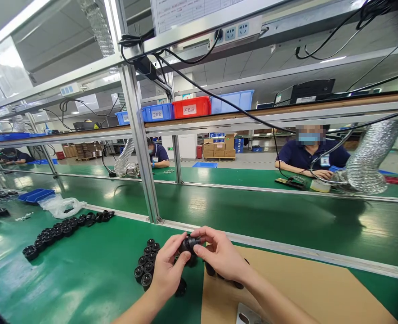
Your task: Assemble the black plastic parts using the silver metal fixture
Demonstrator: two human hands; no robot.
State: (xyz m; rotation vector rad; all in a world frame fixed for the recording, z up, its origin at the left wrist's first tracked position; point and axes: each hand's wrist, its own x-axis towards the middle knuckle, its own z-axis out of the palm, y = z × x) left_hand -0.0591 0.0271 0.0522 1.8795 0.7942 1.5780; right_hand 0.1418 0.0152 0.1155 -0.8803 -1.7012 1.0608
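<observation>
A small black cylindrical part is held up between both hands above the bench. My left hand grips its left end with thumb and fingers. My right hand pinches the other end, and the fingers cover some of it. Close beside my left hand, several round black parts stand grouped on the green mat. Below my right hand, more black pieces sit at the edge of a brown cardboard sheet, partly hidden by the hand and wrist.
A flat metal piece lies on the cardboard near the bottom edge. Further left are a long cluster of black parts, a clear plastic bag and a blue tray. An aluminium post rises ahead. Co-workers sit across the bench.
</observation>
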